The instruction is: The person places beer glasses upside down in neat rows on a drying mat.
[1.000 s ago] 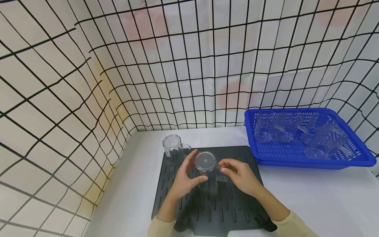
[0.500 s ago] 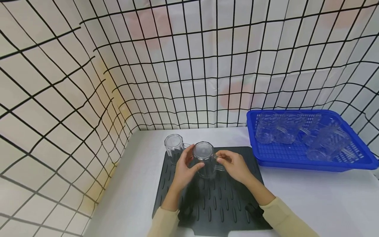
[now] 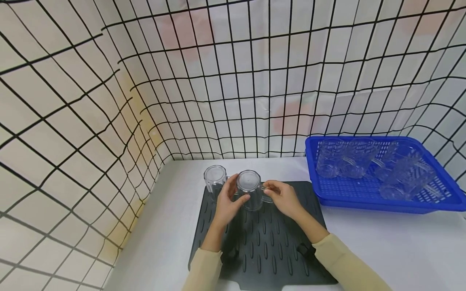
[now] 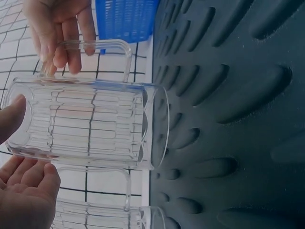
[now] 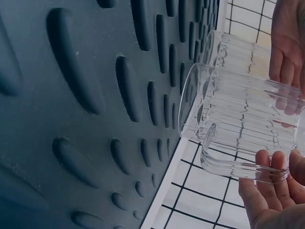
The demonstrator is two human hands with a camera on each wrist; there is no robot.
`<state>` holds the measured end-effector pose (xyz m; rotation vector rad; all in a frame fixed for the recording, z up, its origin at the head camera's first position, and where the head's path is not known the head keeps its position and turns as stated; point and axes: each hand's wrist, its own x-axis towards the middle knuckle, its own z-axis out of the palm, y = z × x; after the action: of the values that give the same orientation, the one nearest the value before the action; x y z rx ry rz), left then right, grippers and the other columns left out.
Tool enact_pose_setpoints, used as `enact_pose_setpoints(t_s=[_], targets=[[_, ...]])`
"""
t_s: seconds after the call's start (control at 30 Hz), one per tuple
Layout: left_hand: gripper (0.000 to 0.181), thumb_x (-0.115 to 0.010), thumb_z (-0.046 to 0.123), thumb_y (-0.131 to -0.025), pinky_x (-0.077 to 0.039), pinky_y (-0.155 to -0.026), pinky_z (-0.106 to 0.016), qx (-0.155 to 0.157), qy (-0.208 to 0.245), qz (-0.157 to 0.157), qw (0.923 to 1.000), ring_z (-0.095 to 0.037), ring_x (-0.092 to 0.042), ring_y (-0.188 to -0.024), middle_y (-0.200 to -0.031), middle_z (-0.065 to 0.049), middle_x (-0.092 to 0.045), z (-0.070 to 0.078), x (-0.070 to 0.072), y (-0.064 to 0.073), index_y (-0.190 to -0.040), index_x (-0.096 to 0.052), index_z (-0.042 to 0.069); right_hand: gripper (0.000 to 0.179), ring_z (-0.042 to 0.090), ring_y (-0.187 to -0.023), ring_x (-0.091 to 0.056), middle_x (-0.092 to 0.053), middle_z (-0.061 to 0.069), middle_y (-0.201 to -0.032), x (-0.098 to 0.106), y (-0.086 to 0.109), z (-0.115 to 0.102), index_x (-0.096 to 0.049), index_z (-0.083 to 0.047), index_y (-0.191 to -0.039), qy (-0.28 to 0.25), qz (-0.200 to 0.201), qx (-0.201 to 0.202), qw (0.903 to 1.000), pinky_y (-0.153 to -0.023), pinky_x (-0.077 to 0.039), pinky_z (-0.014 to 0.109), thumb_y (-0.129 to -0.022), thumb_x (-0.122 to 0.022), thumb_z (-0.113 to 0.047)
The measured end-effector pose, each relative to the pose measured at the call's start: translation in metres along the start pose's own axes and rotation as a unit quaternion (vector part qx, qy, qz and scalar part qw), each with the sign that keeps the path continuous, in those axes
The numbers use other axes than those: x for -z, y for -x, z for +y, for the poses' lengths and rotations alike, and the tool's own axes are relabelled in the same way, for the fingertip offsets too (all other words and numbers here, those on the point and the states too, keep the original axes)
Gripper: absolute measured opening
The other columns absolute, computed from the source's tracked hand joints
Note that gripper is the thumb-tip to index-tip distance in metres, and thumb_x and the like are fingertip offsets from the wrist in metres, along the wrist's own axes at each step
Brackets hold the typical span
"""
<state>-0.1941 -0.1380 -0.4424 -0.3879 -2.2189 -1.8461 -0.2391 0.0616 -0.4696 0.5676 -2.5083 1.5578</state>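
Observation:
A clear glass mug (image 3: 251, 198) stands upside down between both hands over the dark ribbed drying mat (image 3: 269, 262). My left hand (image 3: 226, 204) holds its body near the base, thumb on the near side and fingers on the left. My right hand (image 3: 285, 199) pinches the handle, which points right; the right wrist view shows those fingers curled at the handle (image 5: 233, 169). Whether the mug's rim touches the mat, I cannot tell. Just left of it, a second upturned glass mug (image 3: 214, 176) rests at the mat's far left corner, its handle partly hidden by my left hand.
At the right stands a blue plastic basket (image 3: 367, 205) with several clear glass mugs (image 3: 351, 163) lying in it. White wall sheets with a black grid (image 3: 233, 93) rise behind and at the left of the white table (image 3: 160, 226).
Both hands have carried the glass mug away from me, toward the far edge of the mat and level with the second mug. Their grip looks the same throughout.

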Motion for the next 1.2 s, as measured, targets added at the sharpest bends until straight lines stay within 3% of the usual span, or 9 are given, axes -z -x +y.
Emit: enact_pose_setpoints(t_s=[0.3,0.53,1.2], targets=[[0.072,-0.072,-0.004,-0.085,-0.028,-0.113,-0.040,0.007,0.001,-0.006,1.0000,-0.032,-0.033,-0.141,-0.150,-0.024,-0.037,-0.006,0.002,-0.005,-0.145,-0.033,-0.009,0.021,0.029,-0.097,-0.066,-0.069,0.011,-0.101,-0.005,-0.005,0.003,-0.068,0.000,-0.112,-0.001,0.007,-0.012,0.9999,-0.086,-0.053,0.046,-0.093,-0.066,-0.007],[0.072,-0.071,-0.004,-0.085,-0.028,-0.113,-0.043,0.006,0.002,-0.005,1.0000,-0.035,-0.032,-0.141,-0.149,-0.026,-0.036,-0.003,0.000,-0.006,-0.145,-0.032,-0.010,0.020,0.029,-0.097,-0.066,-0.069,0.011,-0.100,-0.005,-0.007,0.003,-0.068,0.000,-0.112,0.003,0.013,-0.017,0.9998,-0.086,-0.053,0.047,-0.093,-0.065,-0.007],[0.066,-0.070,-0.005,-0.086,-0.029,-0.113,-0.043,-0.017,0.004,0.033,0.9993,-0.039,-0.033,-0.139,-0.146,-0.030,-0.037,-0.005,-0.008,-0.009,-0.142,-0.035,-0.014,0.020,0.033,-0.102,-0.065,-0.069,0.014,-0.110,0.002,-0.019,0.015,-0.067,-0.004,-0.114,0.022,-0.011,-0.004,0.9997,-0.088,-0.051,0.051,-0.096,-0.061,-0.009]])
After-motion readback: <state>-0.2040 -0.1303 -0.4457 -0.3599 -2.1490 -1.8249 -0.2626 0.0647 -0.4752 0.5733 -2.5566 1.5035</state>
